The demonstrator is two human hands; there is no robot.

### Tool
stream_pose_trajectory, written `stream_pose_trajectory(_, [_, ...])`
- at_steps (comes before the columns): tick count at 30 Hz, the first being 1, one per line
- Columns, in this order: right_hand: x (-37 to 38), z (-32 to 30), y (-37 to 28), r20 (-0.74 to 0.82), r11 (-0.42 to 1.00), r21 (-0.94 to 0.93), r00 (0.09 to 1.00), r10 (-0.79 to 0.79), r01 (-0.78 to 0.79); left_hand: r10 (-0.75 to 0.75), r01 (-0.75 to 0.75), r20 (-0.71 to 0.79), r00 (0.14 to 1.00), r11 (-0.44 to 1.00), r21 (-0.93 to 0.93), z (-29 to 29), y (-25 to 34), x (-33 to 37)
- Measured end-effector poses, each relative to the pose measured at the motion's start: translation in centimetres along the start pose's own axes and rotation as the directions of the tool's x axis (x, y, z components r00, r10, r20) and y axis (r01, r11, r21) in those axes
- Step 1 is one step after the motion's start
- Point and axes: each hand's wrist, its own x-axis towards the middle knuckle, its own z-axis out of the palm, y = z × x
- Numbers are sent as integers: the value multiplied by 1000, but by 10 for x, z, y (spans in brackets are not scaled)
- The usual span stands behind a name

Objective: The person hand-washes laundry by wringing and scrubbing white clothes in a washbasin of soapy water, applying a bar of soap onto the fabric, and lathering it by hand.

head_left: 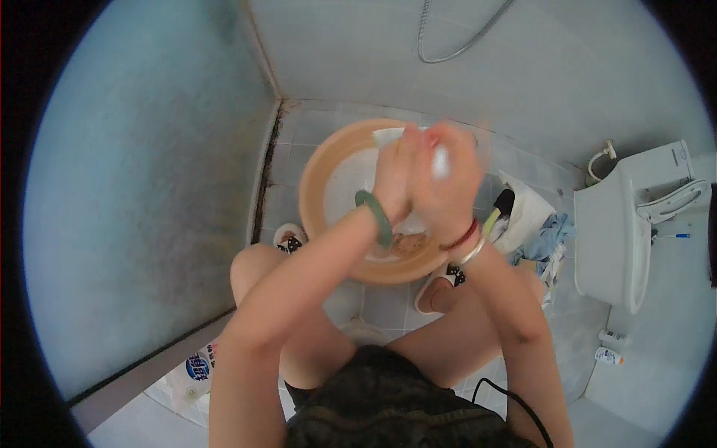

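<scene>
Meeting above the round orange plastic basin [312, 198], the left hand [393, 173] and right hand [452, 193] are bunching together, whether grasping the small blurred white patch [441, 162] there I cannot tell, and loosening fingers could be letting it drop.

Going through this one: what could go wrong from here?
Possible risks, judging from this view:
1. The left hand and right hand are together above the orange basin, blurred. A white patch shows at the right one; if it is suds, the grip might slip.
2. The green bangle hangs over the basin and could knock its rim.
3. The heap of clothes lies close by on the right, so splashes might reach it.
</scene>
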Motion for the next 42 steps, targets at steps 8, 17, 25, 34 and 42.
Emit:
stream_pose_trajectory(8, [21,-13,35,-64,960,-29,959,275,-277,-43,42,46,998,999,22,22,18,-17])
stream_pose_trajectory(17, [11,-10,-13,12,960,134,970,245,-244,163,-53,-199,966,883,466,20,40,-3])
stream_pose_trajectory(25, [21,-10,34,113,932,-169,933,342,-321,200,-129,-84,976,847,515,29,20,-8])
stream_pose_trajectory(34, [12,-10,36,149,844,-485,973,-178,229,125,-80,-28,992,777,625,31,27,-12])
stream_pose_trajectory(42, [-9,-7,-17,139,999,19,990,-39,37,245,-288,158,957,708,645,3,7,-6])
